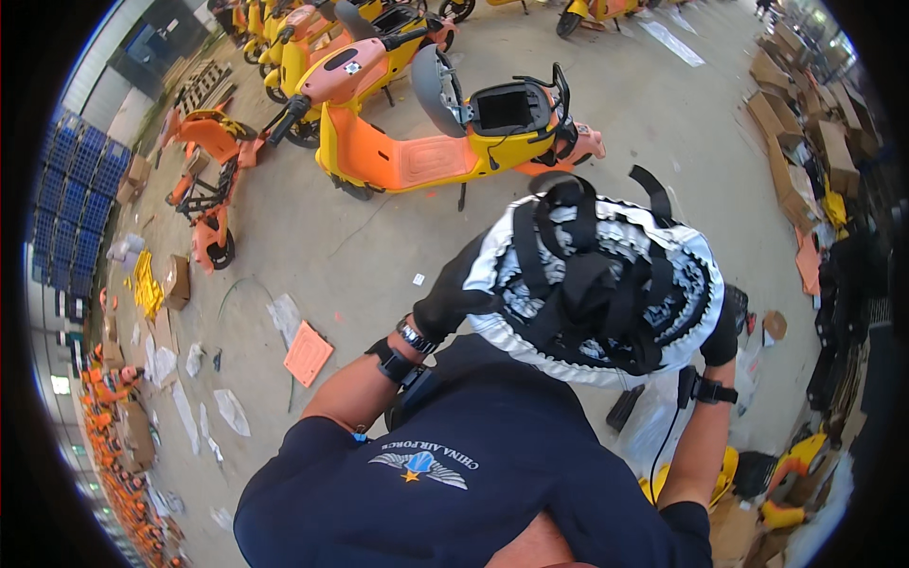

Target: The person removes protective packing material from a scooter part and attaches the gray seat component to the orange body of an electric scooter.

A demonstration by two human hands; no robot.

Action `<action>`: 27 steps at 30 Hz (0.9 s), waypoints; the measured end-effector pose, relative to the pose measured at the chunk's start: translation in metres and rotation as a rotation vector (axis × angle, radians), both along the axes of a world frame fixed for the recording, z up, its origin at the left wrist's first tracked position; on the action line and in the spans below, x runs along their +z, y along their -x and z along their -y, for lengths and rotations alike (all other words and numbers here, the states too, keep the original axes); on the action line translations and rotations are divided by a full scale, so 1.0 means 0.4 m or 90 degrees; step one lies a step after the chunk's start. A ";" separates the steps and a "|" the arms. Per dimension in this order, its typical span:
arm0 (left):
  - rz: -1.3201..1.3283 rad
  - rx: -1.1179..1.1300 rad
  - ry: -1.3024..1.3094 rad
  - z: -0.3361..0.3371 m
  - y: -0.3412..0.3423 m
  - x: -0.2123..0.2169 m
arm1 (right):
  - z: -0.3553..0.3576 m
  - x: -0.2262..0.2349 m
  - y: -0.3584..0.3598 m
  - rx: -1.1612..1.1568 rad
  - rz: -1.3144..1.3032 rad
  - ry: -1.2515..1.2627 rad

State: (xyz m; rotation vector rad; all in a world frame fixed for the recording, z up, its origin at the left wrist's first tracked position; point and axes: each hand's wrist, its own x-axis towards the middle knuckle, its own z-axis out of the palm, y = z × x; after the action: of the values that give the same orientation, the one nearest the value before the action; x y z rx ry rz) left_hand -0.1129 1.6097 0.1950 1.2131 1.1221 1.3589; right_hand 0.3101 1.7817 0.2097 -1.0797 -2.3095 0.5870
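Observation:
Between my two black-gloved hands is a round, white-rimmed fabric bundle (502, 336) with gathered, ruffled edges inside and black straps looping over it; its exact kind is not clear. My left hand (456, 295) grips its left rim, the thumb laid over the edge. At the opposite rim, my right hand (727, 327) holds on, its fingers mostly hidden behind the bundle. One loose strap end sticks up at the top. Just beyond the bundle stands a yellow and orange scooter (426, 161), its grey seat (437, 93) tipped up over an uncovered black storage box (504, 111).
At the left stands a partly stripped orange scooter (220, 180). An orange panel (309, 353) and plastic scraps lie on the floor. Cardboard boxes (776, 118) line the right side, blue crates (76, 204) the far left. More scooters are at the back.

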 end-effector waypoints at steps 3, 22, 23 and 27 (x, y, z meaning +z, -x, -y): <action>0.061 -0.007 0.024 -0.003 -0.032 0.016 | -0.009 -0.044 -0.064 -0.022 0.035 -0.057; 0.305 0.084 0.021 -0.482 -0.015 0.142 | -0.459 0.057 0.087 0.017 -0.247 0.391; 0.362 0.108 0.025 -0.510 -0.010 0.151 | -0.522 0.046 0.107 0.046 -0.244 0.422; 0.232 0.283 -0.021 -0.621 0.011 0.128 | -0.799 0.026 0.201 0.202 -0.201 0.590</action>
State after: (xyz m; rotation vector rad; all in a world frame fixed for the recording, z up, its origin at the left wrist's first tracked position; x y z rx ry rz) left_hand -0.1171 1.8581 0.2460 0.7133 1.1432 1.8517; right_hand 0.2297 2.1015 0.2203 -0.8634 -1.9217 1.9190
